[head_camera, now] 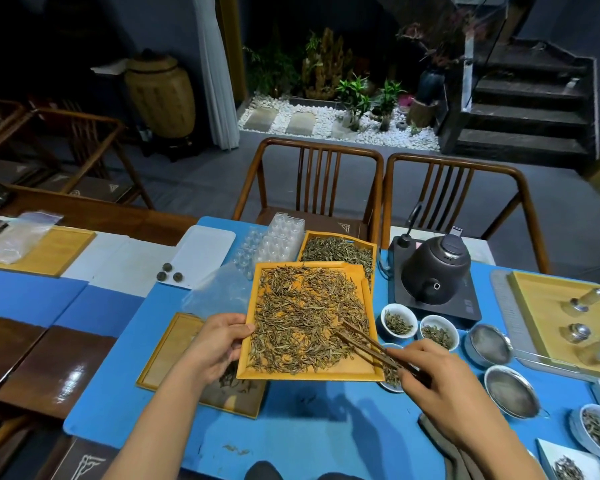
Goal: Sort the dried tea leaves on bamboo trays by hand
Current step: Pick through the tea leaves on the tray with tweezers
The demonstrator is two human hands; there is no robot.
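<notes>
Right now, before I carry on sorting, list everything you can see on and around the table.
bamboo tray: one, orange, centre, held, covered with tea leaves
second leaf tray: one, behind it
lower tray: one, tan, under the left hand
chopsticks: pair, dark brown, tips over the leaves
kettle: one, black, on a black base, right
white cups of leaves: two, beside the kettle
metal strainers: two, right
tea balls: three, dark, on a white tray
clear plastic moulds: several, back centre
wooden chairs: two, beyond the table
left hand: grips the tray's left edge
right hand: holds the chopsticks
</notes>
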